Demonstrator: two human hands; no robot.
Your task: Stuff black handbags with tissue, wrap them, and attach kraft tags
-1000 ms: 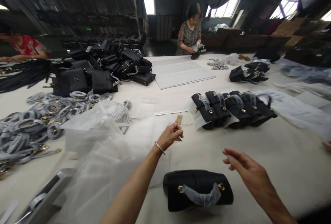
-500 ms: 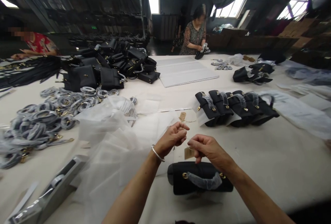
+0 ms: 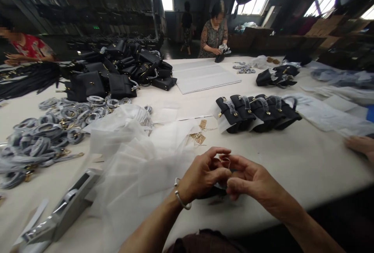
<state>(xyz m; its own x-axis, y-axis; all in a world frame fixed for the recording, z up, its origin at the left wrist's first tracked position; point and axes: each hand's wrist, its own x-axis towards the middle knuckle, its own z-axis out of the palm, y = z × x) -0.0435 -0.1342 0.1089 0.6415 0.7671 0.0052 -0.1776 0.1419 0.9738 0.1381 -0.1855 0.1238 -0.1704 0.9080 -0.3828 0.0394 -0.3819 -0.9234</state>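
Working at the edge of a long, white-covered work table (image 3: pixel 321 171), the person holds the left hand (image 3: pixel 201 175) and right hand (image 3: pixel 254 179) close together, nearly touching. The fingers of both are curled in narrowly around a thin pale thread (image 3: pixel 225 163), which forms a small loop above them – exactly which fingertips pinch it is hard to tell. A metal bangle (image 3: pixel 179 197) circles the left wrist. Just beneath the hands lies a black handbag (image 3: pixel 212 192), almost wholly hidden, with only a dark strip showing.

To the left, a heap of sheer white plastic sheets (image 3: pixel 131 159) spreads beside the hands, and a grey tape dispenser (image 3: pixel 67 208) sits nearer the table's edge. Two small kraft-paper tags (image 3: pixel 198 138) with strings lie on the pale sheets ahead. Beyond them, a tidy row of black handbags (image 3: pixel 254 113) stands to the right, and a large pile of black handbags (image 3: pixel 117 76) rises to the left, behind coils of wrapped shoulder straps (image 3: pixel 55 128) with gold clasps.

Across the table, a co-worker in a patterned dress (image 3: pixel 213 37) handles a small black bag (image 3: pixel 220 56) beside a stack of white board (image 3: pixel 201 76). Another co-worker in a red top (image 3: pixel 27 46) sits at the far left, and a third person's hand (image 3: pixel 360 146) rests at the right edge.
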